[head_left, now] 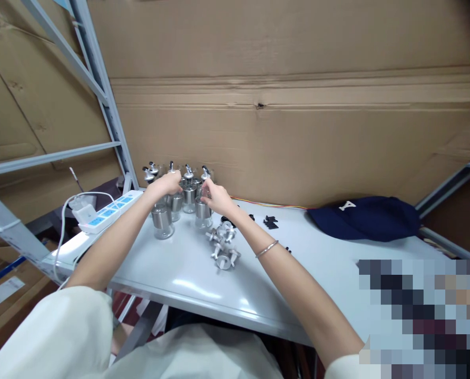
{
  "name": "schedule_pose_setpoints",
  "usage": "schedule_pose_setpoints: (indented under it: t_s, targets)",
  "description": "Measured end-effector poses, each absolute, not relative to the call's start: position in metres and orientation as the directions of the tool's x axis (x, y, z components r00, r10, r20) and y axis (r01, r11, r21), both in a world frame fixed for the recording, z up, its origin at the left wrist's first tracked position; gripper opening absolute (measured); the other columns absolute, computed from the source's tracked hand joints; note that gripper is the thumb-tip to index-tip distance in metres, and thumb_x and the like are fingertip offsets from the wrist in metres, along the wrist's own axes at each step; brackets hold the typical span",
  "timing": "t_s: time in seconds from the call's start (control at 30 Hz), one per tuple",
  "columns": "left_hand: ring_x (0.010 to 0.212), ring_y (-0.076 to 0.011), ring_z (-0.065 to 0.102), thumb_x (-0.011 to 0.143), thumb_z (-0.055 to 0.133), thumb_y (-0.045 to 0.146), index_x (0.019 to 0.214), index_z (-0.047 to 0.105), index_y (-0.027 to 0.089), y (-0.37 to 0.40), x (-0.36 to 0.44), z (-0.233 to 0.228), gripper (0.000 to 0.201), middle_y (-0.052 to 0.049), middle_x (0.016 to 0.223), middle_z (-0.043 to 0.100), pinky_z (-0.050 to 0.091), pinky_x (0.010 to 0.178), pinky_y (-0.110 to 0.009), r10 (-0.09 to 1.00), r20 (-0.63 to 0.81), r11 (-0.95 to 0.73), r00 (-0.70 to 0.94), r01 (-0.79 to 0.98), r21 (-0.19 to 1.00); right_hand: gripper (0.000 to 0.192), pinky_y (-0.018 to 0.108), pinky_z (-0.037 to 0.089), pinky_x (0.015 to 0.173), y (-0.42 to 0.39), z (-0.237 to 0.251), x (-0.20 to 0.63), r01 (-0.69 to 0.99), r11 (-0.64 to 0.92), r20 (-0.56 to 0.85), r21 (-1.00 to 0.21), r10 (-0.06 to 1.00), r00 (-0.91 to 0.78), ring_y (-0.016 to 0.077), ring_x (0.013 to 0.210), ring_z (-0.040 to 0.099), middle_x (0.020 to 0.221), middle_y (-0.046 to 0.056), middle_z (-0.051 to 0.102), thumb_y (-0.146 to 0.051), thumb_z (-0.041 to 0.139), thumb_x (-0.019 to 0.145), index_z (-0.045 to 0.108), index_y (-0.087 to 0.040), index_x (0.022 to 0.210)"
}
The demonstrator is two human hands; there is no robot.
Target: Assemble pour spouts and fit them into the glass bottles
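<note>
Both hands reach into a cluster of glass-and-steel dispenser bottles at the back of the pale worktop.

The left hand [167,184] lies curled over the top of one bottle in the cluster of clear glass bottles with steel bands and spout caps [179,195], fingers closed around it. The right hand [215,196] is just beside it, fingers pinched together at the cap of the neighbouring bottle; whether it truly grips cannot be told. In front of the cluster lies a small heap of loose silver spout caps [223,247] on the grey worktop [187,284]. Left of the cluster sits a white power strip with blue sockets [108,211]. Right of it are small black plastic pieces [270,222], and well apart, a navy cap [365,217].
</note>
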State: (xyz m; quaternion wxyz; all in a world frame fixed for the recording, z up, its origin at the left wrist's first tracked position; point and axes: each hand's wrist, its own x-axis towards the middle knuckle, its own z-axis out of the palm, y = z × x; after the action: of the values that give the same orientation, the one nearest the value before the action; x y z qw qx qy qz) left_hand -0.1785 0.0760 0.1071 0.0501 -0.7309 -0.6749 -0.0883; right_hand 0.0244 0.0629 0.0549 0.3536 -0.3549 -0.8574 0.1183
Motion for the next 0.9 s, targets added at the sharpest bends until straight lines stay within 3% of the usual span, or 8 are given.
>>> schedule_pose_setpoints:
  t_s: [0.17, 0.3, 0.43, 0.5, 0.57, 0.73, 0.9]
  targets:
    - [0.081, -0.0278, 0.066, 0.057, 0.066, 0.02, 0.085, 0.058, 0.02, 0.085, -0.191, 0.111, 0.03, -0.01, 0.084, 0.068, 0.049, 0.069, -0.034, 0.985, 0.166, -0.049, 0.05, 0.999, -0.01, 0.03, 0.03, 0.044, 0.075, 0.064, 0.054, 0.021, 0.501, 0.735, 0.527, -0.458, 0.678, -0.512, 0.0181, 0.081, 0.06, 0.085, 0.002, 0.062, -0.01, 0.059, 0.074, 0.046, -0.019, 0.099]
    - [0.086, -0.0282, 0.065, 0.066, 0.062, 0.028, 0.092, 0.058, 0.02, 0.075, -0.201, 0.115, 0.027, -0.012, 0.09, 0.068, 0.048, 0.072, -0.034, 0.984, 0.174, -0.036, 0.037, 0.999, -0.01, 0.029, 0.03, 0.044, 0.074, 0.064, 0.054, 0.019, 0.496, 0.737, 0.523, -0.459, 0.675, -0.52, 0.0179, 0.079, 0.059, 0.084, 0.001, 0.06, -0.012, 0.058, 0.074, 0.046, -0.019, 0.1]
    - [0.091, -0.027, 0.063, 0.086, 0.039, 0.046, 0.098, 0.057, 0.018, 0.05, -0.203, 0.111, 0.035, -0.013, 0.096, 0.067, 0.045, 0.077, -0.034, 0.931, 0.359, -0.014, -0.06, 0.98, 0.201, 0.029, 0.031, 0.043, 0.074, 0.064, 0.054, 0.017, 0.5, 0.729, 0.514, -0.466, 0.684, -0.518, 0.0185, 0.08, 0.059, 0.084, 0.002, 0.06, -0.012, 0.057, 0.075, 0.046, -0.019, 0.101]
    - [0.09, -0.0248, 0.062, 0.088, 0.034, 0.05, 0.099, 0.057, 0.019, 0.036, -0.199, 0.103, 0.04, -0.01, 0.097, 0.067, 0.044, 0.076, -0.033, 0.85, 0.513, -0.065, -0.119, 0.943, 0.327, 0.03, 0.031, 0.043, 0.075, 0.064, 0.054, 0.017, 0.498, 0.73, 0.518, -0.468, 0.683, -0.515, 0.0187, 0.08, 0.059, 0.084, 0.002, 0.06, -0.012, 0.058, 0.075, 0.046, -0.019, 0.102]
    - [0.084, -0.0219, 0.061, 0.089, 0.034, 0.05, 0.093, 0.057, 0.019, 0.025, -0.191, 0.092, 0.039, -0.008, 0.092, 0.067, 0.043, 0.074, -0.031, 0.749, 0.648, -0.152, -0.135, 0.918, 0.367, 0.03, 0.031, 0.043, 0.074, 0.064, 0.053, 0.016, 0.496, 0.729, 0.519, -0.472, 0.685, -0.512, 0.0188, 0.08, 0.06, 0.084, 0.002, 0.06, -0.012, 0.059, 0.076, 0.046, -0.019, 0.102]
    - [0.064, -0.0175, 0.051, 0.09, 0.031, 0.042, 0.063, 0.05, 0.019, 0.023, -0.169, 0.063, 0.04, -0.003, 0.058, 0.056, 0.04, 0.074, -0.032, 0.58, 0.814, -0.333, -0.019, 0.907, 0.258, 0.031, 0.03, 0.045, 0.074, 0.065, 0.05, 0.014, 0.493, 0.719, 0.517, -0.49, 0.695, -0.5, 0.0186, 0.081, 0.062, 0.089, 0.003, 0.062, -0.011, 0.059, 0.075, 0.046, -0.02, 0.102]
    - [0.072, -0.0181, 0.053, 0.092, 0.027, 0.033, 0.073, 0.052, 0.019, 0.046, -0.155, 0.038, 0.034, -0.005, 0.07, 0.06, 0.04, 0.078, -0.034, 0.451, 0.886, -0.509, 0.105, 0.846, 0.158, 0.032, 0.031, 0.047, 0.075, 0.066, 0.049, 0.015, 0.473, 0.727, 0.529, -0.497, 0.686, -0.499, 0.0193, 0.082, 0.063, 0.089, 0.004, 0.063, -0.011, 0.061, 0.075, 0.046, -0.02, 0.102]
